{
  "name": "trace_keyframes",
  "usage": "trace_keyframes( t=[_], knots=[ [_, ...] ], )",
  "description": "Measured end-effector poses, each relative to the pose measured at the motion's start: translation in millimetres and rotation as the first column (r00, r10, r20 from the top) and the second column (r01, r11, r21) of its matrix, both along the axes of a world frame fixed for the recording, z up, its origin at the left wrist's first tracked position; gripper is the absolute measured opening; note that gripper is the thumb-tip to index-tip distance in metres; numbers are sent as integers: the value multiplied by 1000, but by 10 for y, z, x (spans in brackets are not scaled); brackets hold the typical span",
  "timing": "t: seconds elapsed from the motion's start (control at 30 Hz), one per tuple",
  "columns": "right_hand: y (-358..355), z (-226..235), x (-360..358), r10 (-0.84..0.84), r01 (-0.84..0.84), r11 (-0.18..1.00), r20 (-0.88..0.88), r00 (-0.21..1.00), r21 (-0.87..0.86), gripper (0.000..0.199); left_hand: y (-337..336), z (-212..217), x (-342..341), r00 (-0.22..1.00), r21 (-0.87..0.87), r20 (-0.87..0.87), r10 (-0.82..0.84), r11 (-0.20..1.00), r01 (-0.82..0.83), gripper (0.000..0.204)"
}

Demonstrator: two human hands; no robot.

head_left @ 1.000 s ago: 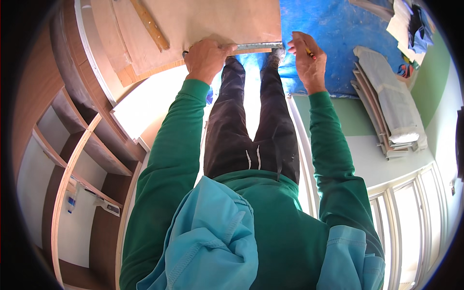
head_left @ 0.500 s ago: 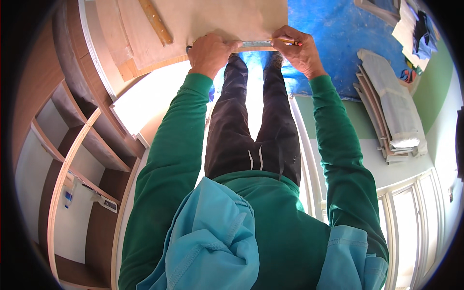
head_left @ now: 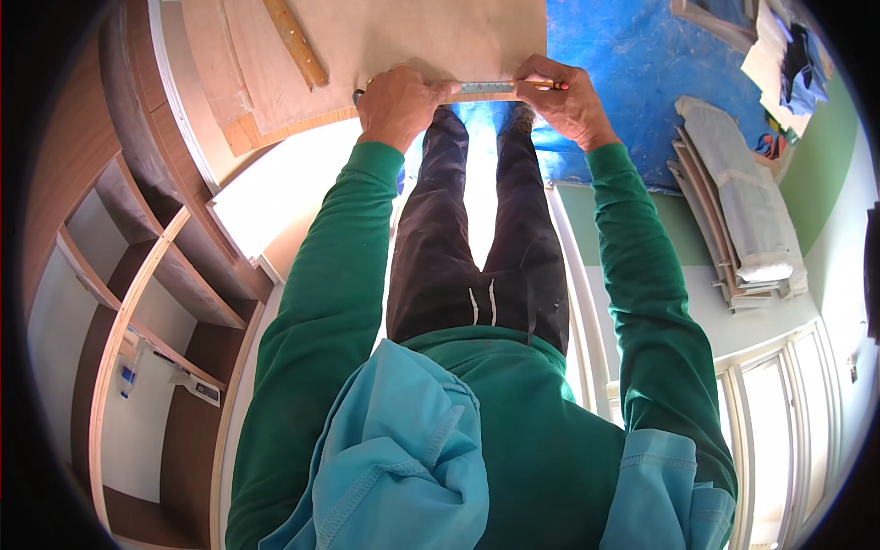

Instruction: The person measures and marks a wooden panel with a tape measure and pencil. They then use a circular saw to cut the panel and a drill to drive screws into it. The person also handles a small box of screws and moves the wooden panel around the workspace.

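Observation:
At the near edge of a brown wooden board (head_left: pixel 412 37), my left hand (head_left: pixel 396 108) is closed over a silvery measuring strip with markings, a ruler (head_left: pixel 486 88). Its dark end pokes out on the left of the fist. The ruler lies along the board's edge and spans the gap between both hands. My right hand (head_left: pixel 573 103) pinches a yellow pencil (head_left: pixel 548 85) with a red end, close to the ruler's right end. The pencil's point is hidden by the fingers.
A long wooden strip (head_left: pixel 295 41) lies on the board. Blue sheeting (head_left: pixel 623 73) covers the floor beyond. Wrapped panels (head_left: pixel 738 192) lean at the right. An open brown shelf unit (head_left: pixel 137 293) stands on the left, and white railings (head_left: pixel 779 412) at lower right.
Both hands have shifted very slightly toward me, and the right fingers have tilted a little around the pencil. The ruler stays along the board's edge.

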State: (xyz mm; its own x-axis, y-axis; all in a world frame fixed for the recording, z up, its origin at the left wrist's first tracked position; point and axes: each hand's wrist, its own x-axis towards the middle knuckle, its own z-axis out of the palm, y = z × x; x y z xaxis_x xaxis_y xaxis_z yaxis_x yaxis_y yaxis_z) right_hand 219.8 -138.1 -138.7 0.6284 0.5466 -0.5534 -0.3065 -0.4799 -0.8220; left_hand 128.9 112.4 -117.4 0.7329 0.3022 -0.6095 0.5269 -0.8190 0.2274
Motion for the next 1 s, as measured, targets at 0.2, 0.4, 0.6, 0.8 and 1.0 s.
trace_keyframes(
  t=[0.2,0.4,0.6,0.8,1.0],
  knots=[
    [11,30,1,-4,4,1000,2,1000,-3,10,1,-8,4,1000,12,0,-13,1000,13,65],
    [20,49,5,3,-3,1000,6,1000,-12,10,1,-11,2,1000,11,6,-14,1000,14,64],
    [10,13,2,-14,14,1000,-14,1000,-1,13,0,27,32,1000,-6,-16,-3,1000,3,63],
    [9,16,2,-22,23,999,-16,1000,32,13,6,-1,18,1000,-8,-4,-4,1000,4,62],
    [9,21,14,4,-4,1000,6,1000,-2,12,12,2,41,999,-17,-47,-2,1000,1,63]
  ],
)
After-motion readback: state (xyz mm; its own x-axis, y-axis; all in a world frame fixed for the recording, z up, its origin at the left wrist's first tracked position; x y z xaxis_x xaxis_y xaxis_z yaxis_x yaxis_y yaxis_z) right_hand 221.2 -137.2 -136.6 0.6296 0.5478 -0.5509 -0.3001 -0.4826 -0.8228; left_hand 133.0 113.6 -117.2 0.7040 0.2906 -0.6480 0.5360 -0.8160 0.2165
